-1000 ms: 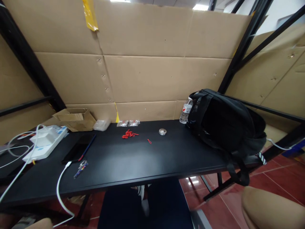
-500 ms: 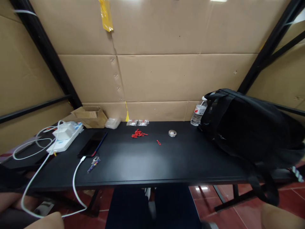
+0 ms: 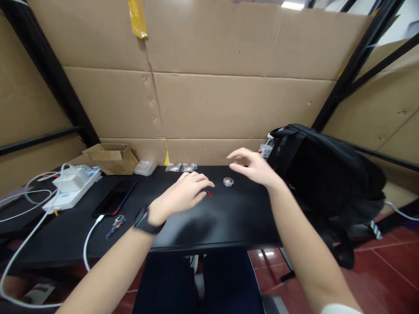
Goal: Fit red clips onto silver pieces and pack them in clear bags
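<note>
My left hand (image 3: 185, 192), with a dark band at its wrist, hovers over the middle of the black table (image 3: 229, 226). Its fingers are spread and hold nothing. Just past its fingertips lies a small red cord loop (image 3: 209, 194). The pile of red loops is hidden behind this hand. Above the table and farther right, my right hand (image 3: 253, 168) is open, thumb and fingers apart, with nothing in it. A small round clear roll or case (image 3: 228, 181) lies between the two hands, nearer the right one. Two small clear packets (image 3: 181, 167) rest by the back wall.
A black backpack (image 3: 327, 187) fills the right side, with a water bottle (image 3: 266, 147) beside it. On the left are a phone (image 3: 114, 198) on a white cable, a keychain (image 3: 116, 226), a white power strip (image 3: 73, 192), a cardboard box (image 3: 113, 159) and a translucent white packet (image 3: 145, 168).
Both hands have come up from below and now reach over the table. The left covers the red pile. The view has shifted slightly to the right.
</note>
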`<state>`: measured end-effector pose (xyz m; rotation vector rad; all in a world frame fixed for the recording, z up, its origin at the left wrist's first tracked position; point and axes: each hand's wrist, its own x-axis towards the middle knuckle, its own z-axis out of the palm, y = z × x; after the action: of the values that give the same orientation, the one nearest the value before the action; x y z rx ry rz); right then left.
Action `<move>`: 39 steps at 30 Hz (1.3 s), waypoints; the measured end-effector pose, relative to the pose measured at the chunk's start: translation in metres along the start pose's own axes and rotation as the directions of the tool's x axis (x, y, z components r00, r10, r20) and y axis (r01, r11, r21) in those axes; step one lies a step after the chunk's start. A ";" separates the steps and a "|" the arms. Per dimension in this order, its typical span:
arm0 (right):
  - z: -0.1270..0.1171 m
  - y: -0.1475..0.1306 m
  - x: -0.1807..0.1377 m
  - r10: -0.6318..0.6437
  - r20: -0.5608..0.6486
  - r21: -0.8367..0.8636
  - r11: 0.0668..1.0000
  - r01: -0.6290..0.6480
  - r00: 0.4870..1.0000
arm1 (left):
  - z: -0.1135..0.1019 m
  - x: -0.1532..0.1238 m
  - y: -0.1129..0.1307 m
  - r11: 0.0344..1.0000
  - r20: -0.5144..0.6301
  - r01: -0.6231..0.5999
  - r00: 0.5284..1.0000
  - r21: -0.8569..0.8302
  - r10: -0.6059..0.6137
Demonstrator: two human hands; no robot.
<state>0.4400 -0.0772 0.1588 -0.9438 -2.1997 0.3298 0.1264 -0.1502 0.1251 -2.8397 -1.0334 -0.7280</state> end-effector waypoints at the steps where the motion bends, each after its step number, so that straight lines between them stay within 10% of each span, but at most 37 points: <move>1: 0.006 0.008 0.004 0.067 0.080 0.004 0.998 -0.068 0.995 | 0.007 0.009 -0.007 0.999 0.064 -0.021 0.998 -0.033 0.024; 5: 0.039 0.048 0.010 0.344 0.298 -0.005 0.933 -0.359 0.890 | 0.040 0.041 -0.043 0.993 0.213 -0.011 0.976 -0.115 0.035; 11: 0.057 0.084 -0.006 0.339 0.328 -0.066 0.939 -0.336 0.882 | 0.068 0.033 -0.055 0.985 0.186 0.010 0.982 -0.171 0.023; 39: 0.043 0.091 -0.017 0.379 0.357 0.056 0.903 -0.425 0.854 | 0.072 0.028 -0.041 0.948 -0.073 0.202 0.971 -0.245 -0.226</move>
<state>0.4662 -0.0236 0.0760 -1.3571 -2.2264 0.8868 0.1498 -0.0881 0.0682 -2.8724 -1.3384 -1.0685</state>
